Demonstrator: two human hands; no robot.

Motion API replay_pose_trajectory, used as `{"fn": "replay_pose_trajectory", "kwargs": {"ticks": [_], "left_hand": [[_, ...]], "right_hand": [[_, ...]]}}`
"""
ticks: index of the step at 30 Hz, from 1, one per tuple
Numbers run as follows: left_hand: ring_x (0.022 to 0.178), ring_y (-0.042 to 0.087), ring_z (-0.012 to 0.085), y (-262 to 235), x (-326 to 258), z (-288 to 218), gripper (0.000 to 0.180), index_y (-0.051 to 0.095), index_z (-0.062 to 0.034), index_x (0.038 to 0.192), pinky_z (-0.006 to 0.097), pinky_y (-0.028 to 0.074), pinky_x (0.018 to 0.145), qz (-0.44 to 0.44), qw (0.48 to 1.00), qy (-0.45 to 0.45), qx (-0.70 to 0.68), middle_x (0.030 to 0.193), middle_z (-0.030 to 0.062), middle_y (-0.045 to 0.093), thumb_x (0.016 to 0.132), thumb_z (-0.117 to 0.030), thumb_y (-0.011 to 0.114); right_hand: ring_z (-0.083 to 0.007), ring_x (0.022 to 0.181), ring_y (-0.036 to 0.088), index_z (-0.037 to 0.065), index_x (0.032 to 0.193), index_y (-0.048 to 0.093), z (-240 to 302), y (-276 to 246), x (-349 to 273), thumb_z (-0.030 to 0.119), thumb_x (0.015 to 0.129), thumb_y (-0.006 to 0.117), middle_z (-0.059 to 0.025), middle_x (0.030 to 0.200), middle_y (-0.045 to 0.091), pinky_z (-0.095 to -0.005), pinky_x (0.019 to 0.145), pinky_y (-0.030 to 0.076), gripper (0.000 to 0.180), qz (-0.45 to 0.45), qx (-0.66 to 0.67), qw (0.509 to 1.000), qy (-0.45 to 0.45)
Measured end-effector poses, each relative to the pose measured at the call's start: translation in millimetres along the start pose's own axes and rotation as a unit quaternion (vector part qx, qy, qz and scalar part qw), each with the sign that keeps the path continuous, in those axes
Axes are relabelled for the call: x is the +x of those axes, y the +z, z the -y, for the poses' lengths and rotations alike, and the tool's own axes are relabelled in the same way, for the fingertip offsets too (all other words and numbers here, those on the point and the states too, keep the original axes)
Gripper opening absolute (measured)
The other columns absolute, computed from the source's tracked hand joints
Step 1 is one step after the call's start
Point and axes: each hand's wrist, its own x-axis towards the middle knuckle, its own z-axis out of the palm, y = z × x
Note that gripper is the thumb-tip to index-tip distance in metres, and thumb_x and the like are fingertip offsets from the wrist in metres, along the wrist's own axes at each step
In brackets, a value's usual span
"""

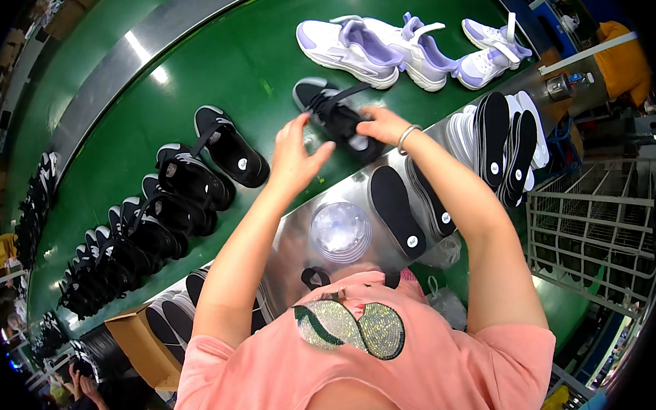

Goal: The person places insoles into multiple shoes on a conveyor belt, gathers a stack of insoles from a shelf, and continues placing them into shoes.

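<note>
A black sneaker [321, 103] with a grey toe and a strap rests on the green belt in front of me. My right hand [384, 127] has its fingers at the collar of this sneaker, gripping it near the heel. Just left of the same shoe, my left hand [298, 156] is spread with thumb and fingers apart, holding nothing. Another black sneaker [230, 148] with an insole inside stands left of that hand. Below the right forearm, a black insole [394, 209] with a round white label lies on the metal ledge [296, 237], beside more insoles.
Several white and lilac sneakers [349, 50] stand at the far side. Black sneakers [150, 232] line the belt to the left. Stacked insoles [491, 136], a wire rack [593, 229], a clear round plastic container [340, 232] and a cardboard box [139, 347] surround me. Another person's hands [85, 387] show lower left.
</note>
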Motion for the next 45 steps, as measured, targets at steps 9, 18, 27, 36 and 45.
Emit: {"fn": "replay_pose_trajectory", "kwargs": {"ticks": [9,18,27,36,45], "left_hand": [[0.09,0.045,0.0356,37,18,12,0.043,0.046,0.0016,0.096,0.041,0.037,0.081,-0.025,0.993,-0.068,0.094,0.091,0.0187,0.052,0.059,-0.016,0.061],[0.081,0.051,0.032,20,30,26,0.021,0.047,-0.0054,0.091,0.04,0.041,0.069,-0.004,0.981,0.069,0.182,0.083,0.0149,0.055,0.071,-0.006,0.054],[0.072,0.059,0.0211,27,46,78,0.026,0.056,-0.0006,0.093,0.03,0.044,0.066,-0.047,0.966,-0.192,-0.166,0.079,0.0126,0.062,0.074,-0.018,0.06],[0.078,0.058,0.0318,14,39,54,0.018,0.054,-0.0039,0.09,0.038,0.044,0.069,-0.034,0.983,-0.168,-0.067,0.08,0.0162,0.06,0.076,-0.015,0.055],[0.076,0.058,0.0297,17,33,58,0.019,0.054,-0.0007,0.09,0.035,0.043,0.069,-0.083,0.979,-0.188,-0.022,0.08,0.0165,0.06,0.077,-0.014,0.055]], "right_hand": [[-0.031,0.095,0.051,0.004,0.103,0.054,16,26,-87,0.033,0.077,0.054,-0.0149,0.101,0.055,-0.0356,0.081,0.041,0.039,-0.196,-0.015,0.976,-0.096],[-0.0295,0.091,0.052,0.005,0.098,0.048,-54,14,-179,0.032,0.065,0.067,-0.0135,0.098,0.053,-0.0396,0.075,0.042,0.047,-0.197,-0.23,0.928,0.216],[-0.0103,0.053,0.054,0.0,0.078,0.057,29,-14,-143,0.025,0.076,0.057,-0.0048,0.065,0.054,-0.0224,0.046,0.045,0.026,-0.005,0.327,0.939,0.107],[-0.0292,0.07,0.059,0.003,0.074,0.062,95,69,-8,0.024,0.064,0.058,-0.0132,0.077,0.06,-0.0375,0.063,0.046,0.023,0.016,-0.336,0.941,-0.043],[-0.0257,0.085,0.057,0.005,0.087,0.061,116,29,-56,0.017,0.067,0.058,-0.0113,0.084,0.059,-0.0368,0.069,0.047,0.024,0.11,-0.438,0.891,-0.055]]}}
